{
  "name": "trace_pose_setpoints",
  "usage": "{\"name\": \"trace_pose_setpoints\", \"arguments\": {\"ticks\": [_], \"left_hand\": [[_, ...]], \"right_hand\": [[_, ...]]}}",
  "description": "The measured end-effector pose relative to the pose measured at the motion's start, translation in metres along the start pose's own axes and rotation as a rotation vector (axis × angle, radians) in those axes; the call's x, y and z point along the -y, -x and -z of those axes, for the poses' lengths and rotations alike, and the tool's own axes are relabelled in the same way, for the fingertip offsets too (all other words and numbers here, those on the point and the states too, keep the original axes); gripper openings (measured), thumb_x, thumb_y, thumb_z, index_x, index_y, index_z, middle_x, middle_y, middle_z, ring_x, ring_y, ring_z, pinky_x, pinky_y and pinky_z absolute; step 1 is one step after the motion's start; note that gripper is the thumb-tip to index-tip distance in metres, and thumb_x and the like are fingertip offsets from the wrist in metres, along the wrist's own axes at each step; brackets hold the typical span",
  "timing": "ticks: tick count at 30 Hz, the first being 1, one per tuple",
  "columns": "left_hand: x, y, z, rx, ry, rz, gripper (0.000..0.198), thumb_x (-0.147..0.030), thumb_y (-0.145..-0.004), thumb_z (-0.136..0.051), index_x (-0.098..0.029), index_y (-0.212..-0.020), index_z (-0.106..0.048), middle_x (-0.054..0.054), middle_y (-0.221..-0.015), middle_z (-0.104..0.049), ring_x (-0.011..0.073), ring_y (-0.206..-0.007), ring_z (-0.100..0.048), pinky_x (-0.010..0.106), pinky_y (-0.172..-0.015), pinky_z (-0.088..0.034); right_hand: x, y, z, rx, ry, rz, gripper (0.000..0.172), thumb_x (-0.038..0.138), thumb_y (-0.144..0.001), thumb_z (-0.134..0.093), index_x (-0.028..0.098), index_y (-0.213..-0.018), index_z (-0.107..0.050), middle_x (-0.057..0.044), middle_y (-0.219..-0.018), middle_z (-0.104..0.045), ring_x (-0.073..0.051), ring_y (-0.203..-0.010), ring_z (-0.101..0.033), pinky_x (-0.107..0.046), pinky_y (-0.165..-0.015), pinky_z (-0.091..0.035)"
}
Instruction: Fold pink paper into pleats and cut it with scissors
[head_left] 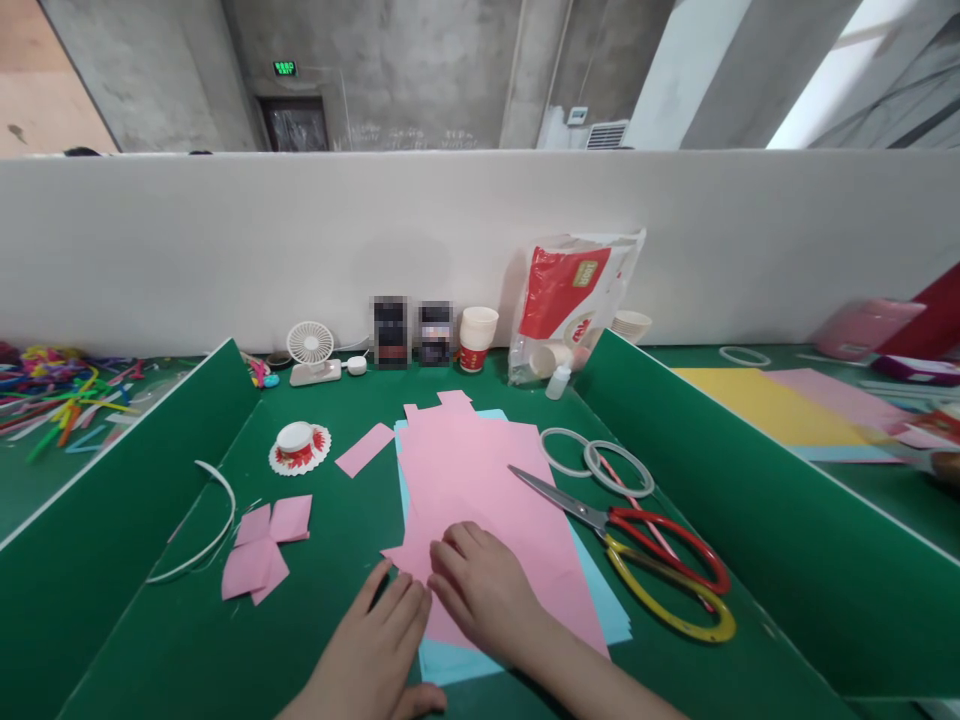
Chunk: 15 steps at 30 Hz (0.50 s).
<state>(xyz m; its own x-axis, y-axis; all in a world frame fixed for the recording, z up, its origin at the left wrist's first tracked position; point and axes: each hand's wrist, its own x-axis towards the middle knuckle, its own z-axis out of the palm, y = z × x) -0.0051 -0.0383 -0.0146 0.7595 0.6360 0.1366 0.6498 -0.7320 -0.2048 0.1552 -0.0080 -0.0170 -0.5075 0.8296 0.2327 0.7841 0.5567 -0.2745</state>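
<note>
the left hand (375,630) and right hand (484,585) sit close together, fingers bent, at the lower left of the pink paper (487,470); i cannot tell if either grips it. it lies over blue paper (606,605), scissors (600,519) across its right edge.

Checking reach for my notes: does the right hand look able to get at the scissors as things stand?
Probably yes: the scissors lie uncovered, partly over the pink paper, and only that flat paper seems to lie between them and the right hand.
</note>
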Motion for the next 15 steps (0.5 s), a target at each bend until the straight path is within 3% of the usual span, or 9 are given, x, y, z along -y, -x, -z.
{"name": "trace_pose_setpoints", "arguments": {"ticks": [3,8,15], "left_hand": [[0.011,-0.002,0.010,0.014,-0.033,-0.014,0.060,-0.058,-0.068,-0.046,-0.009,-0.098,-0.061,0.011,-0.093,-0.068,0.0252,-0.088,-0.058,0.041,-0.085,-0.036],[0.024,0.000,0.014,-0.067,-0.027,-0.031,0.050,-0.052,-0.074,-0.043,-0.010,-0.096,-0.062,0.007,-0.090,-0.070,0.0235,-0.083,-0.061,0.040,-0.080,-0.038],[0.028,0.006,0.000,-0.198,-0.024,0.144,0.066,-0.053,-0.082,-0.014,-0.011,-0.089,-0.064,0.008,-0.087,-0.070,0.0227,-0.081,-0.061,0.041,-0.082,-0.032]], "right_hand": [[-0.002,0.000,-0.001,-0.029,0.000,0.016,0.005,0.019,-0.078,-0.047,0.018,-0.076,-0.051,-0.003,-0.076,-0.053,-0.018,-0.072,-0.044,-0.028,-0.061,-0.034],[-0.003,0.000,-0.003,-0.038,0.006,0.009,0.004,0.019,-0.076,-0.048,0.018,-0.076,-0.052,-0.004,-0.075,-0.053,-0.018,-0.071,-0.044,-0.028,-0.060,-0.034],[-0.002,0.002,-0.003,-0.021,-0.010,0.008,0.005,0.019,-0.077,-0.047,0.018,-0.077,-0.052,-0.004,-0.076,-0.053,-0.018,-0.071,-0.045,-0.029,-0.060,-0.035]]}}
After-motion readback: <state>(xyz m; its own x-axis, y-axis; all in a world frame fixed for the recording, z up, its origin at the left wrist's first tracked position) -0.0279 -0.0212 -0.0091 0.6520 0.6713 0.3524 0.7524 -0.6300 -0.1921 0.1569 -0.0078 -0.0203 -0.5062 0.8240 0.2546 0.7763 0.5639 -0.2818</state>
